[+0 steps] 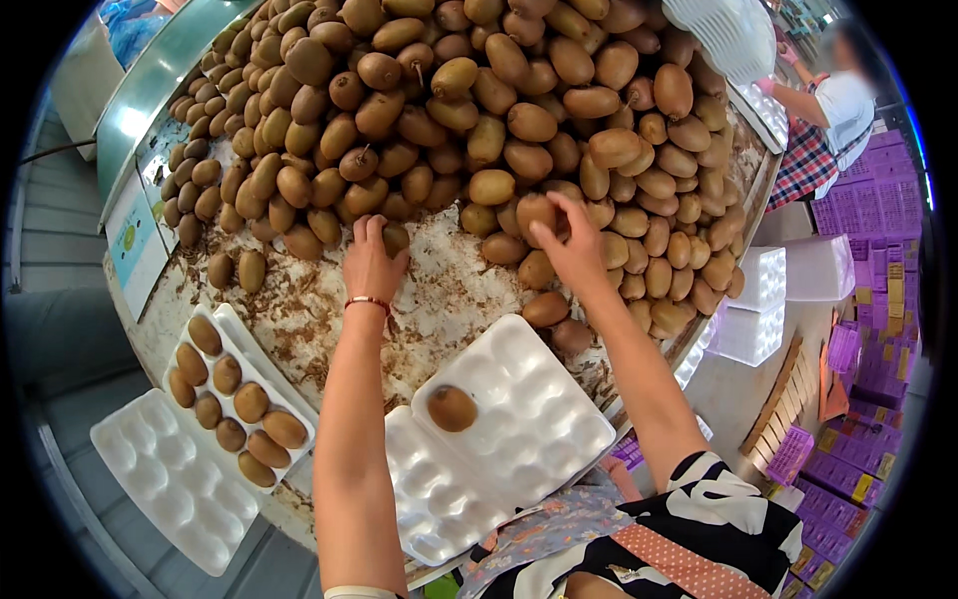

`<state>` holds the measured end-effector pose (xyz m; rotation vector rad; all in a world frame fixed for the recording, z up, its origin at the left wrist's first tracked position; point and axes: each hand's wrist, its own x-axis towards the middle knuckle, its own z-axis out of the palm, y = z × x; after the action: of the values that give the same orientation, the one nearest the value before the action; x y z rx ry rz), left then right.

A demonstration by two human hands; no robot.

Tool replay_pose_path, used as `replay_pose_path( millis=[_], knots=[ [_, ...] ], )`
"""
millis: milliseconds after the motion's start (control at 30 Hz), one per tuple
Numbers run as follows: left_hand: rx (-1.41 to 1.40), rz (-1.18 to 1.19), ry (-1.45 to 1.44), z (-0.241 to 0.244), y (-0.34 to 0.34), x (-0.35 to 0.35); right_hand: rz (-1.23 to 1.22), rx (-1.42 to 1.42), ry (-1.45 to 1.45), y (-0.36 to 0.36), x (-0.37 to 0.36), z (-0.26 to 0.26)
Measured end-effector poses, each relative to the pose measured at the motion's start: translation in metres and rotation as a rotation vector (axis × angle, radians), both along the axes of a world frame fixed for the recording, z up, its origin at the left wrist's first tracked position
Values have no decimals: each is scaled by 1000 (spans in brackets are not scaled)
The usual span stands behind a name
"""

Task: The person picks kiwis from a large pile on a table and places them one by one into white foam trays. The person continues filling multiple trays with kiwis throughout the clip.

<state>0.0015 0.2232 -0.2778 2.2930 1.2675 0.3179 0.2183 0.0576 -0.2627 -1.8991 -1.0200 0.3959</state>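
A large heap of kiwifruit [449, 112] covers the far part of the table. My left hand [374, 262], with a bracelet at the wrist, is on a kiwifruit [395, 239] at the heap's near edge; its fingertips are partly hidden. My right hand [572, 243] has thumb and fingers around another kiwifruit [536, 213]. Close to my body lies an opened white foam tray [524, 404] with moulded hollows, one kiwifruit [452, 409] in its upper left part. At the left, a second open foam tray [176, 479] holds several kiwifruit [251, 402] in one half.
Brown debris lies on the tabletop [441, 299]. Two loose kiwifruit [545, 309] are beside the near tray's upper corner. Stacked foam trays [760, 307] and purple crates [868, 195] stand at the right. A co-worker [831, 120] handles trays at the upper right.
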Motion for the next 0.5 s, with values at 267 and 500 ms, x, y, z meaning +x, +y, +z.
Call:
replay_pose_path(
  millis=[267,500],
  knots=[
    [5,-197,24,6,-65,-25,372,-124,-354,-87,-74,14],
    [-102,-388,113,-5,-56,25,299,-163,-170,-65,-44,10]
  ],
)
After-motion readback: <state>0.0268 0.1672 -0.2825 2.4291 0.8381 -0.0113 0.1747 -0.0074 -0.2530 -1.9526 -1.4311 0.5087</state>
